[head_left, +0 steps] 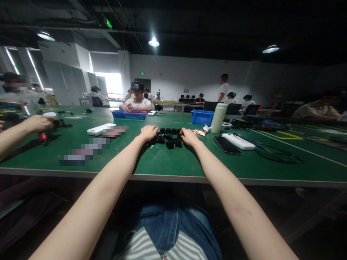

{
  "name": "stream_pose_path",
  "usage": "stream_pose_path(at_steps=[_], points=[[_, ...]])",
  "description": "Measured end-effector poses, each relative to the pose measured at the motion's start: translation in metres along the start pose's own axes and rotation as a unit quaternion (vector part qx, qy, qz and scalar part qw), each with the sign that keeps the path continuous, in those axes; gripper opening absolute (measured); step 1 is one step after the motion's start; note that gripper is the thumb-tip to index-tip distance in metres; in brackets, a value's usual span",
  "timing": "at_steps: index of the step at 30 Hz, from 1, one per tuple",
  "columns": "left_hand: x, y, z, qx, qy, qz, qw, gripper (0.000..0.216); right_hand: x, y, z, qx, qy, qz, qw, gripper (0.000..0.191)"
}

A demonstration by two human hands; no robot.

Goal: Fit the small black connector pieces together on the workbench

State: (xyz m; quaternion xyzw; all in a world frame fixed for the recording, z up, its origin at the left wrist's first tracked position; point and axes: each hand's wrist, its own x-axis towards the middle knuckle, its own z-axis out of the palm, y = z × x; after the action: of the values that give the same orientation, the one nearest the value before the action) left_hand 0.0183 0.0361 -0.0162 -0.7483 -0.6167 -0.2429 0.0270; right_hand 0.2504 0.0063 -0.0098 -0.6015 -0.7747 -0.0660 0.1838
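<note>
Several small black blocky parts (169,136) sit in a tight cluster on the green table (162,162), between my two hands. Their exact kind is too small and dark to make out. At the cluster's left side, my left hand (148,133) rests with its fingers bent forward against the nearest parts; its thumb is mostly hidden. My right hand (189,137) is at the right side, fingers curved and slightly apart, fingertips touching the edge parts. Neither hand shows anything lifted off the table.
Right of my hands are a pale green bottle (219,118), a blue bin (202,117), a phone (227,145), a white power bank (238,141) and black cable (279,153). Left lies a white device (101,129). A neighbour's hand (40,123) is farther left; a person sits opposite behind blue trays (128,114).
</note>
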Motion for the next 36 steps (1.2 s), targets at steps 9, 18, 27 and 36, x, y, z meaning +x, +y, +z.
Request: stream_pose_path(at_steps=[9, 18, 27, 36], points=[[-0.006, 0.026, -0.019, -0.19, 0.12, 0.057, 0.973, 0.029, 0.006, -0.001, -0.005, 0.211, 0.118, 0.074, 0.968, 0.008], [-0.009, 0.044, -0.011, -0.468, -0.036, 0.103, 0.877, 0.056, 0.015, -0.022, -0.004, 0.571, 0.102, 0.017, 0.814, 0.02], [-0.013, 0.043, -0.011, -0.575, -0.081, 0.06, 0.812, 0.073, 0.016, -0.019, -0.003, 0.632, 0.087, 0.038, 0.769, 0.033], [-0.016, 0.043, -0.012, -0.577, -0.097, 0.093, 0.805, 0.06, 0.009, -0.022, -0.005, 0.648, 0.052, 0.023, 0.759, 0.035]])
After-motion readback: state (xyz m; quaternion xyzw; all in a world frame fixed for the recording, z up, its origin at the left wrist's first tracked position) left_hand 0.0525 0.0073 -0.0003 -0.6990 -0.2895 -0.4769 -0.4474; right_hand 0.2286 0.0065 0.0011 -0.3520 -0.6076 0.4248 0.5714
